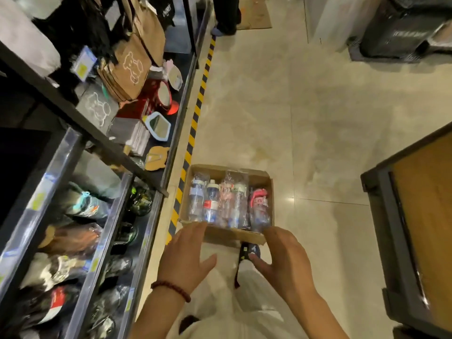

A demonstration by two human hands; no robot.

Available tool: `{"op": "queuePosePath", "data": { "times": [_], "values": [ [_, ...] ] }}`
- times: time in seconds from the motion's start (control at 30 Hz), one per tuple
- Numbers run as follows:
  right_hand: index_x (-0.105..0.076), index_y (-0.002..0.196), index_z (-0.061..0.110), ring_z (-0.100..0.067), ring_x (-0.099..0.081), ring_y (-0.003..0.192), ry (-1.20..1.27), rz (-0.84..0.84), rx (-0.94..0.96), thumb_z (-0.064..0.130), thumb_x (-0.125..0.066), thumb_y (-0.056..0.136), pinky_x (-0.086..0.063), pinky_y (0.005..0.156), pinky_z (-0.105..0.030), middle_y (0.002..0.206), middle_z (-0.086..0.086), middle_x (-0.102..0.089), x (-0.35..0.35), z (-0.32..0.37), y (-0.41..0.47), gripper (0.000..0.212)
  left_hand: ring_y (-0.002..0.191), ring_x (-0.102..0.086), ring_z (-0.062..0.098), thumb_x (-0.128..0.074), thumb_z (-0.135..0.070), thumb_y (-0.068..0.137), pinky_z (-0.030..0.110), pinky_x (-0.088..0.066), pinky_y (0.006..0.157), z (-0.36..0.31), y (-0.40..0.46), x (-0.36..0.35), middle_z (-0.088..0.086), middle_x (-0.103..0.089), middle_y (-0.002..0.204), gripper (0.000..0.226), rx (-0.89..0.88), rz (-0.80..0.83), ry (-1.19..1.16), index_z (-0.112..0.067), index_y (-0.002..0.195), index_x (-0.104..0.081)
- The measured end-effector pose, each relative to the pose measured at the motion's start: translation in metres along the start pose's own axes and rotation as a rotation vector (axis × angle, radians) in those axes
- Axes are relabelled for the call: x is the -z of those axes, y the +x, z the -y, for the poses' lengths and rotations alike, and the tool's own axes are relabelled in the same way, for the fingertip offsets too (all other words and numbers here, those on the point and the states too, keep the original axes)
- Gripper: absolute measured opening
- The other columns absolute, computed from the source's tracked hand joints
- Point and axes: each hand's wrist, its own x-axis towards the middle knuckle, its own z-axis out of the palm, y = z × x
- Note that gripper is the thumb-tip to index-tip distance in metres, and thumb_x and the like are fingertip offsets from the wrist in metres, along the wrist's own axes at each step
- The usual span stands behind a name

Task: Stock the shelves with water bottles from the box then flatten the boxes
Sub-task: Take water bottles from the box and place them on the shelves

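Single head-worn view, looking steeply down and forward from close above the left hand (186,255) and right hand (281,258); box (234,234) just beyond, shelves (97,216) leftward.

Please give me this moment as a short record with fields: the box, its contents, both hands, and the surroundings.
box: open cardboard box on the floor, beside the striped floor tape
contents: wrapped water bottles lying side by side
left hand: left hand open, above the near left corner of the box
right hand: right hand open, at the near right corner
shelves: shelves to the left, already holding goods
task state: no bottle taken out yet
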Motion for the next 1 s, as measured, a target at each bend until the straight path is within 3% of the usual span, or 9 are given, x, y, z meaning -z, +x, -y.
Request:
{"op": "queuePosePath", "data": {
  "times": [0.07,0.17,0.23,0.33,0.47,0.63,0.83,1.0],
  "values": [
    [-0.067,0.093,0.019,-0.024,-0.066,0.08,0.031,0.039,-0.018,0.033,-0.085,0.057,-0.054,0.06,-0.032,0.089,0.0,-0.067,0.001,-0.021,0.036,0.043,0.136,-0.031,0.012,-0.06,-0.047,0.085,0.025,-0.03,0.109,-0.007,0.042,-0.005,-0.006,-0.031,0.149,0.073,0.028,0.042,-0.019,-0.025,0.146,-0.026],
    [-0.066,0.095,0.017,-0.026,-0.065,0.083,0.058,0.079,-0.033,0.04,-0.066,0.068,-0.052,0.063,-0.032,0.093,-0.001,-0.066,-0.008,-0.051,0.087,0.035,0.136,-0.03,0.012,-0.061,-0.047,0.084,0.026,-0.032,0.108,-0.015,0.099,-0.017,-0.007,-0.029,0.15,0.075,0.087,0.114,-0.028,-0.028,0.146,-0.023],
    [-0.065,0.106,0.014,-0.027,-0.062,0.094,0.067,0.095,-0.057,0.045,-0.058,0.075,-0.049,0.071,-0.033,0.105,-0.004,-0.065,-0.019,-0.07,0.123,0.045,0.135,-0.032,0.012,-0.062,-0.044,0.085,0.025,-0.032,0.105,-0.015,0.137,-0.026,-0.007,-0.031,0.149,0.073,0.131,0.132,-0.063,-0.029,0.146,-0.024],
    [-0.055,0.125,0.015,-0.023,-0.053,0.11,0.07,0.183,-0.084,0.041,-0.064,0.085,-0.043,0.082,-0.031,0.121,-0.003,-0.058,-0.047,-0.093,0.177,0.048,0.132,-0.037,0.013,-0.067,-0.041,0.082,0.025,-0.033,0.105,-0.002,0.194,-0.052,-0.004,-0.037,0.147,0.076,0.21,0.165,-0.165,-0.027,0.145,-0.029],
    [-0.056,0.122,0.021,-0.019,-0.055,0.107,0.18,0.301,-0.172,0.054,-0.054,0.08,-0.041,0.079,-0.027,0.118,-0.001,-0.061,-0.109,-0.123,0.242,0.054,0.126,-0.046,0.02,-0.076,-0.033,0.076,0.03,-0.039,0.103,0.036,0.263,-0.108,0.001,-0.045,0.139,0.077,0.347,0.22,-0.342,-0.019,0.141,-0.038],
    [-0.053,0.126,0.013,-0.024,-0.053,0.113,0.161,0.403,-0.299,0.035,-0.066,0.085,-0.04,0.087,-0.029,0.124,-0.009,-0.059,-0.209,-0.162,0.304,0.047,0.122,-0.048,0.021,-0.078,-0.032,0.073,0.035,-0.042,0.103,0.098,0.344,-0.201,0.004,-0.048,0.137,0.074,0.457,0.314,-0.401,-0.016,0.137,-0.044],
    [-0.044,0.131,0.016,-0.022,-0.056,0.105,0.273,0.468,-0.475,0.038,-0.069,0.083,-0.048,0.083,-0.034,0.123,-0.004,-0.058,-0.335,-0.193,0.341,0.058,0.127,-0.044,0.022,-0.077,-0.033,0.075,0.041,-0.038,0.106,0.169,0.401,-0.308,0.003,-0.044,0.142,0.073,0.625,0.42,-0.502,-0.021,0.137,-0.04],
    [-0.035,0.131,0.003,-0.031,-0.058,0.101,0.285,0.346,-0.66,0.04,-0.077,0.073,-0.051,0.08,-0.039,0.114,-0.016,-0.059,-0.42,-0.206,0.371,0.081,0.126,-0.045,0.023,-0.076,-0.027,0.077,0.038,-0.04,0.105,0.205,0.435,-0.372,0.002,-0.044,0.141,0.072,0.63,0.412,-0.555,-0.022,0.139,-0.04]
  ]
}}
